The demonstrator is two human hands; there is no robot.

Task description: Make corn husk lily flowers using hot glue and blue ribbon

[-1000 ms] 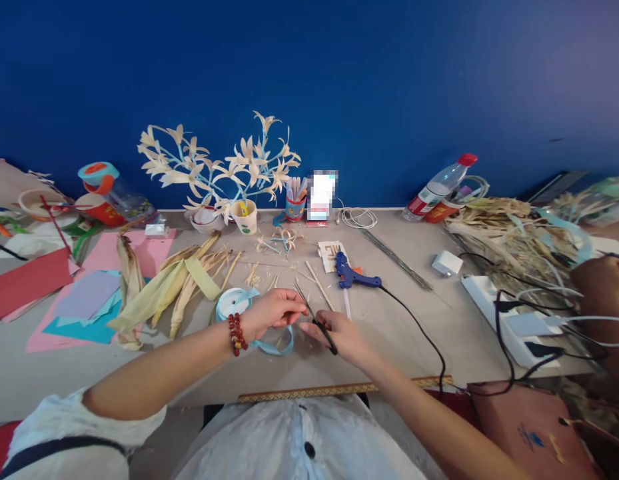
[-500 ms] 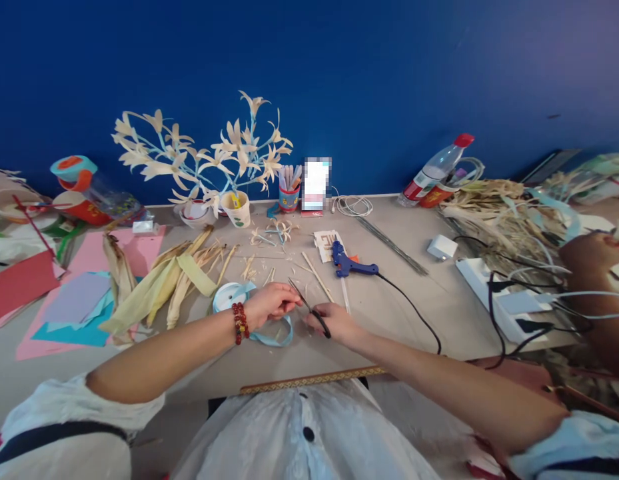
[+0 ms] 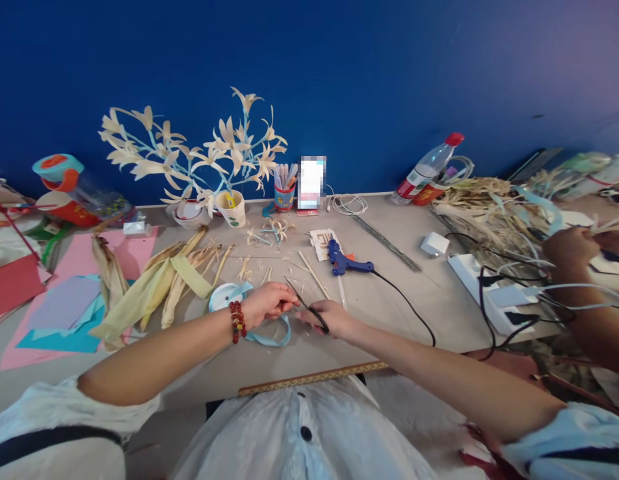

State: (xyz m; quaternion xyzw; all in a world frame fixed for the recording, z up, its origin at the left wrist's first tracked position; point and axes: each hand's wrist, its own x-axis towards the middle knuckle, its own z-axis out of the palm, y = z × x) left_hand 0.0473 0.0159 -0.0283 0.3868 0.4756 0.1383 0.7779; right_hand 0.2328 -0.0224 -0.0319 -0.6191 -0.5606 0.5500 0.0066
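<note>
My right hand (image 3: 329, 319) is wrapped round the black handles of a pair of scissors (image 3: 316, 317), whose blades point up and left toward my other hand. My left hand (image 3: 272, 301) is pinched closed beside the blades; what its fingertips hold is too small to make out. Below and behind it, a light blue ribbon (image 3: 278, 342) loops on the table, near its white roll (image 3: 223, 298). Thin pale sticks and scraps lie just beyond both hands, and a blue glue gun (image 3: 350, 261) rests to their right.
Corn husks (image 3: 162, 287) and coloured paper (image 3: 69, 300) lie left. Husk flowers (image 3: 229, 143) stand in a paper cup (image 3: 231, 212) at the back. Right are wires (image 3: 386, 243), a bottle (image 3: 424, 172), a power strip (image 3: 482, 290) with cables, and another person's hands (image 3: 572, 250).
The view has shifted slightly, so most things on the table sit a little further left. My hands keep nearly the same pose. The other person's hand at the right has moved, and a second one shows.
</note>
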